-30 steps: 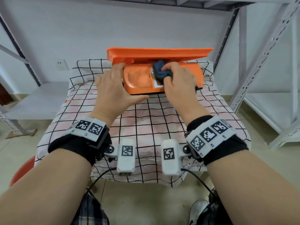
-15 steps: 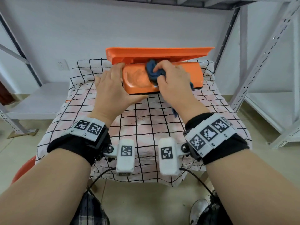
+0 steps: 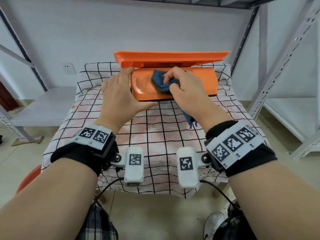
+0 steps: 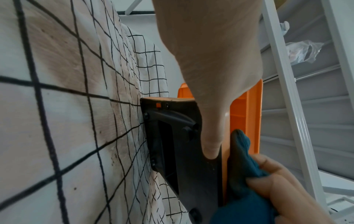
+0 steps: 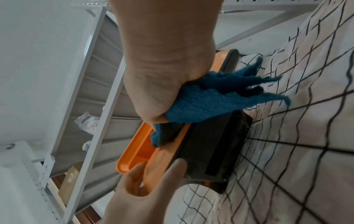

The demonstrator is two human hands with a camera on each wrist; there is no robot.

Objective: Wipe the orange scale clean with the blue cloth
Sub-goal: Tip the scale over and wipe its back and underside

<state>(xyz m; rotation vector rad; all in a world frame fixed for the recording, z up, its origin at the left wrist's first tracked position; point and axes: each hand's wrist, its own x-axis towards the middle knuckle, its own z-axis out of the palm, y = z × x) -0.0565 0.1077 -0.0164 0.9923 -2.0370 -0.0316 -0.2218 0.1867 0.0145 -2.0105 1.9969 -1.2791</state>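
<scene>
The orange scale (image 3: 195, 82) lies at the far side of the checked table with its orange lid (image 3: 171, 58) raised behind it. My right hand (image 3: 185, 87) grips the bunched blue cloth (image 3: 161, 82) and presses it onto the left middle of the scale's top; a tail of cloth hangs under my wrist. My left hand (image 3: 121, 94) lies flat against the scale's left end, fingers straight, thumb along the front edge. The left wrist view shows the thumb (image 4: 210, 144) on the scale's black base (image 4: 172, 144). In the right wrist view the cloth (image 5: 210, 103) rests on the scale (image 5: 164, 159).
A black-and-white checked tablecloth (image 3: 155, 135) covers the small table. Grey metal shelving posts (image 3: 277, 66) stand to the right and a low shelf (image 3: 43, 104) to the left. A red stool (image 3: 29, 177) is at the lower left. A plastic bag (image 4: 302, 50) lies on a shelf.
My right hand has slid the blue cloth leftwards across the scale's top, from near its middle towards the left part. The left hand has stayed against the left end.
</scene>
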